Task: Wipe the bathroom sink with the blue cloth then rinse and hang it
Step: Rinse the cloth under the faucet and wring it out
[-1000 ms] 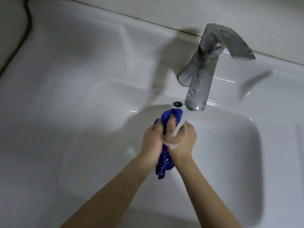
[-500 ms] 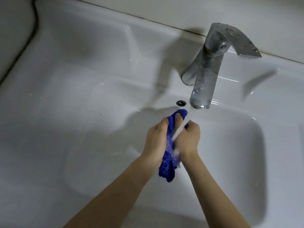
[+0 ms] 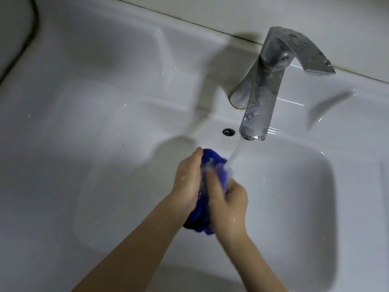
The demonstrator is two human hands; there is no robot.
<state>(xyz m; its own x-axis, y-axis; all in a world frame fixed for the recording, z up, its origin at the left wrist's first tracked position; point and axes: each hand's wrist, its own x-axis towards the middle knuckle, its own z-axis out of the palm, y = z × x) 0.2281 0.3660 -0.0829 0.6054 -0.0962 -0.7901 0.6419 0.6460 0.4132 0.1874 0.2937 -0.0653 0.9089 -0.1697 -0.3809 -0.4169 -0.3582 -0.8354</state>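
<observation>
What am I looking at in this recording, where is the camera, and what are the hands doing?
No machine here: a person works with two bare hands. The single camera sits on the person's head, looking forward and down, so the arms enter from the bottom. Below is a white sink with a metal tap at the back, and a small overflow hole beside the spout. Water is running. The left hand and right hand both grip a bunched blue cloth over the basin, with the stream landing on its top. The cloth is being rinsed; it is not yet hung.
</observation>
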